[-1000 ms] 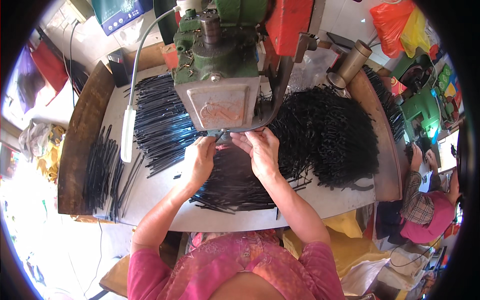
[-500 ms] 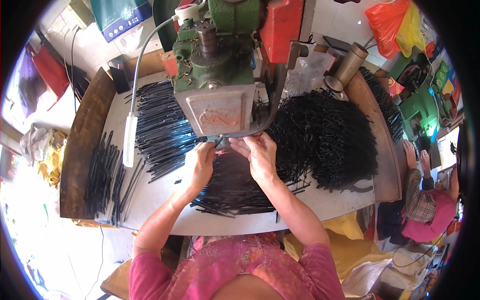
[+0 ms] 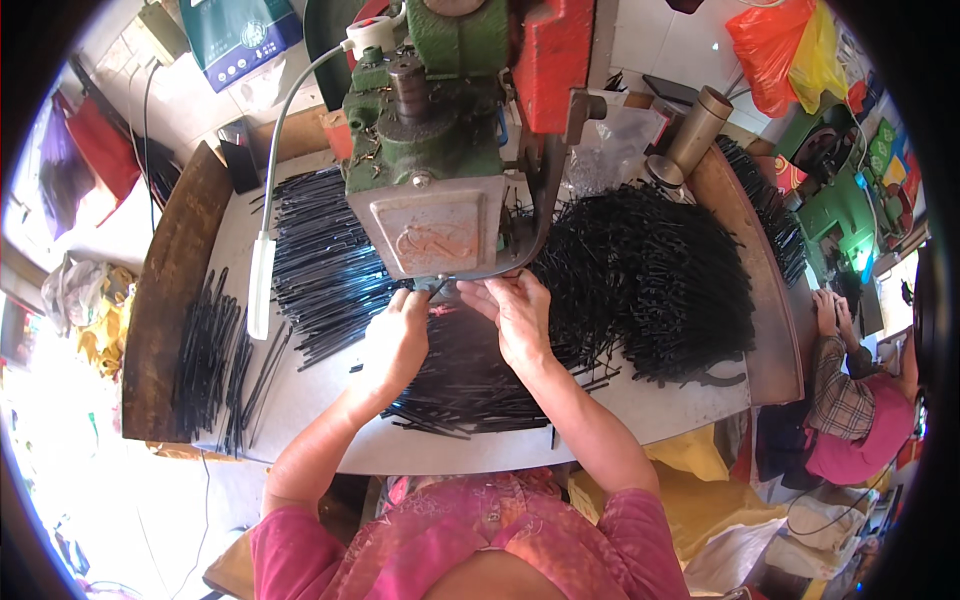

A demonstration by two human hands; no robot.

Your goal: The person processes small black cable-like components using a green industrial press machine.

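1. Grey flat worktable (image 3: 300,400), rounded near edge just ahead of the torso; raised brown wooden rims (image 3: 165,300) along the left and right sides.
2. Little free room: bare strips of tabletop only at the near-left corner and along the near-right edge, everything else under black stock.
3. Green cast-metal press machine (image 3: 430,130) with a worn pale faceplate, filling the middle of the far side; white tube-shaped lamp on a bent grey stalk (image 3: 260,285) just to its left.
4. No bins on the table; loose stacks instead: straight black rods piled left of the machine (image 3: 320,260), a smaller bundle by the left rim (image 3: 205,360), a tangled mound of bent black pieces on the right (image 3: 650,280), more rods fanned under both wrists (image 3: 470,390).
5. Left hand (image 3: 395,340) curled, fingertips pinched shut at the machine's lower lip on a thin black rod piece (image 3: 438,290).
6. Right hand (image 3: 515,310) touching the same spot, fingers drawn together; what it grips too small to tell.
7. Another seated person (image 3: 850,420) at the far right.
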